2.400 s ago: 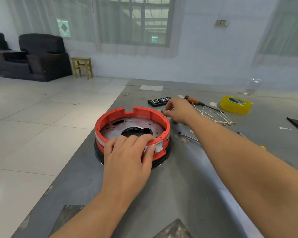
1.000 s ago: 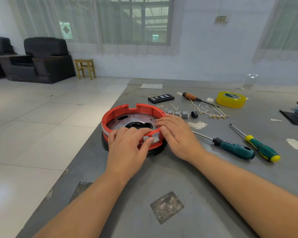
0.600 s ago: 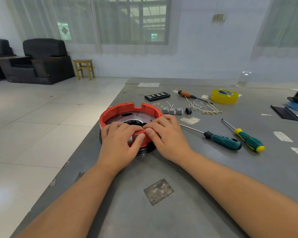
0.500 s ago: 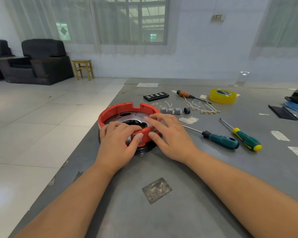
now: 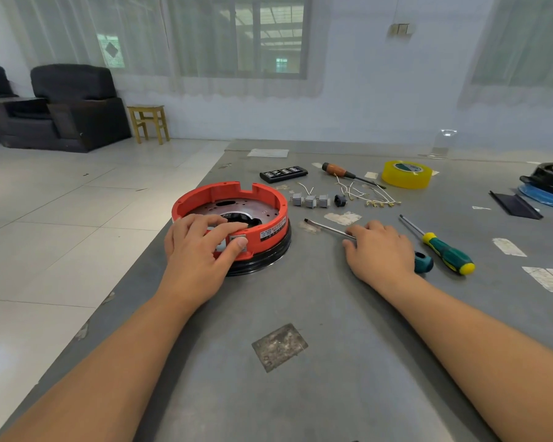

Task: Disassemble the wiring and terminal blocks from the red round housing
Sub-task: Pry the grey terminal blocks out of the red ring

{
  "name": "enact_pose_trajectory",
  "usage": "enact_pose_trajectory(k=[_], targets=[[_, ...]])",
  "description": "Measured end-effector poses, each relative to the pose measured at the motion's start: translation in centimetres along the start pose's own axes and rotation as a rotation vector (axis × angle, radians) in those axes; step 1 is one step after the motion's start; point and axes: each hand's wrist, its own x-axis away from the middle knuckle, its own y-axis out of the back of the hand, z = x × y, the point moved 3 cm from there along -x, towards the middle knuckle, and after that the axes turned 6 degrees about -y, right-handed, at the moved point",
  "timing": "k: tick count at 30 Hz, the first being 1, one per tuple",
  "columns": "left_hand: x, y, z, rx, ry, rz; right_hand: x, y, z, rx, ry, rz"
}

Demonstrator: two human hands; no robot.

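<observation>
**Left hand on the red housing, right hand over a screwdriver**

The red round housing stands near the left edge of the grey table. It is a low ring with notches cut in its far wall, a metal plate with holes inside, and a black base under it. A small label is on its right side. The left hand rests on the near rim, fingers curled over the edge into the ring and the thumb pressing on a grey square part in the outer wall.

To the right, beyond the housing, three grey terminal blocks lie in a row, then a small black part and loose white wires.

The right hand lies over the teal-handled screwdriver, fingers bent loosely on its shaft; I cannot tell if it really grips it. Just right of it lies a green and yellow screwdriver. Farther away are a black bit case, a wooden-handled screwdriver and a yellow tape roll.
</observation>
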Motion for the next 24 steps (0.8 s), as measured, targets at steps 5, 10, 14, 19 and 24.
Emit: enact_pose_trajectory(k=[5, 10, 14, 19, 24], targets=[[-0.1, 0.4, 0.1, 0.028, 0.007, 0.007, -0.4, -0.2, 0.4, -0.019, -0.004, -0.051], [-0.2, 1.1, -0.1, 0.062, 0.025, -0.022, 0.5, 2.0, 1.2, -0.417, 0.269, -0.319], [-0.6, 1.6, -1.2, 0.145, -0.051, -0.055, 2.9, 2.8, 3.8, -0.426, 0.615, -0.335], [-0.5, 2.6, -2.1, 0.204, -0.136, -0.123, 3.6, 2.5, 5.6, -0.371, 0.703, -0.353], [-0.3, 3.0, -2.6, 0.251, -0.123, -0.087, 3.3, 2.4, 5.2, -0.346, 0.725, -0.335]])
